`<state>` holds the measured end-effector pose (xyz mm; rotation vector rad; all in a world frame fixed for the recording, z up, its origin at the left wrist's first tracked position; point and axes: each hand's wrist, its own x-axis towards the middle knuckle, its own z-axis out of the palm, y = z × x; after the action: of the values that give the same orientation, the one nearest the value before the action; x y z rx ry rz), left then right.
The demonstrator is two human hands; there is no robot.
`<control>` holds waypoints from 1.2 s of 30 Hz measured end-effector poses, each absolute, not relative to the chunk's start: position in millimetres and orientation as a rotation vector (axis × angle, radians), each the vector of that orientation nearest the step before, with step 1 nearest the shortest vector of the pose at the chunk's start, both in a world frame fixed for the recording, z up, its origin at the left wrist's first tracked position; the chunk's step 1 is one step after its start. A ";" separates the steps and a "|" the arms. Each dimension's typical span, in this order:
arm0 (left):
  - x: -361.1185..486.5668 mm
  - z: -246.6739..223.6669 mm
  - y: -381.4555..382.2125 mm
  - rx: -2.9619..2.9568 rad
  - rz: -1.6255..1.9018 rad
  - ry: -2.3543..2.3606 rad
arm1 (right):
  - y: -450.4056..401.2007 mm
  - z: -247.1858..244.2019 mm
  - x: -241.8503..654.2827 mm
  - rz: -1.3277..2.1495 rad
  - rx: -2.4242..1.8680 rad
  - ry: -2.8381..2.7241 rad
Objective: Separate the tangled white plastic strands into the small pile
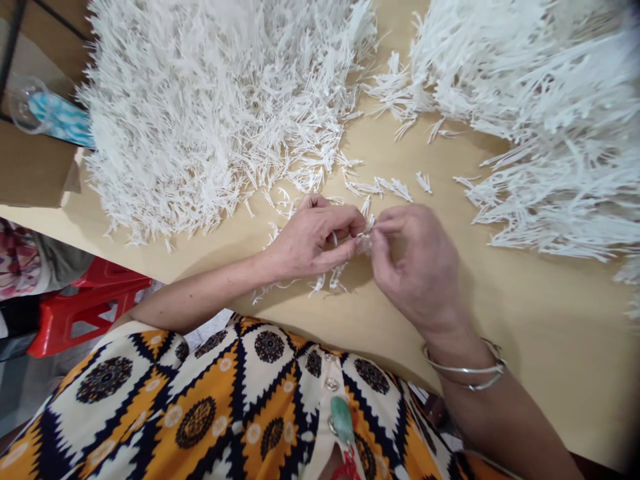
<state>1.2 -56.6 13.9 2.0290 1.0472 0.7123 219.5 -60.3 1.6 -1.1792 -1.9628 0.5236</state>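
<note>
My left hand (325,233) is closed, its fingertips pinching a small white branched plastic piece (367,235) low over the table. Across from it, my right hand (417,260) pinches the other side of the same piece, thumb against the bent fingers. The hands nearly meet at the piece, and the fingers partly cover it. Loose white pieces (395,189) of the same sort lie just beyond the hands, and a few more white pieces (325,283) rest under and in front of my left hand.
A large heap of white pieces (215,100) covers the table's far left, and a second heap (545,107) the far right. A cardboard box (35,167) and a clear cup (27,103) are at the left. Below the tan tabletop (540,347) stands a red stool (80,313).
</note>
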 end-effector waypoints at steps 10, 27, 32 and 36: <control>2.2 15.9 -58.2 1.892 0.868 1.150 | -53.7 2.4 224.1 0.633 -1.201 -1.746; 1.9 11.5 -57.5 2.098 0.759 1.136 | -64.6 9.1 205.6 0.648 -1.147 -1.873; 3.3 10.2 -58.9 2.129 0.761 1.098 | -67.2 11.0 204.4 0.624 -1.102 -1.923; 3.6 9.2 -57.4 2.119 0.753 1.074 | -71.2 7.0 200.3 0.510 -1.114 -1.892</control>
<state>3.6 -57.4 9.2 2.1194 1.0744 0.7527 200.3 -71.2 7.0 -1.1135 -1.8919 0.5105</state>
